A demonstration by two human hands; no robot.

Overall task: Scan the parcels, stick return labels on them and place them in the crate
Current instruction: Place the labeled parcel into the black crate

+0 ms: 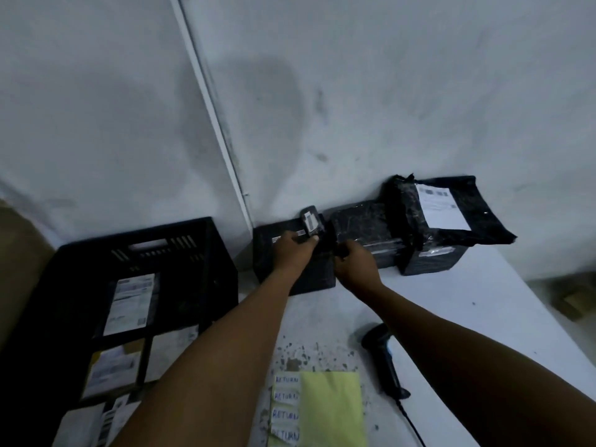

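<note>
At the far edge of the white table [483, 301], against the wall, both hands lift a small black-wrapped parcel [311, 224] with a white label on its upper face. The left hand [295, 250] curls its fingers around the parcel's lower left side. The right hand [353, 266] grips dark wrapping at its lower right; its fingertips are hidden, so exactly how they pinch cannot be told. The small parcel is held just above a larger black parcel [290, 269] lying flat on the table. To the right sit two more black parcels: a low one [361, 227], then a taller one [432, 262] topped with a loose black mailer bag [451, 208] bearing a large white shipping label. On the left stands a black plastic crate [96, 285] with labelled parcels inside. Near the person, a yellow sheet [332, 411] carries a column of white stickers handwritten "RETURN" [286, 396]. A black handheld barcode scanner [383, 362] lies on the table to the sheet's right, its cable trailing toward the viewer.
</note>
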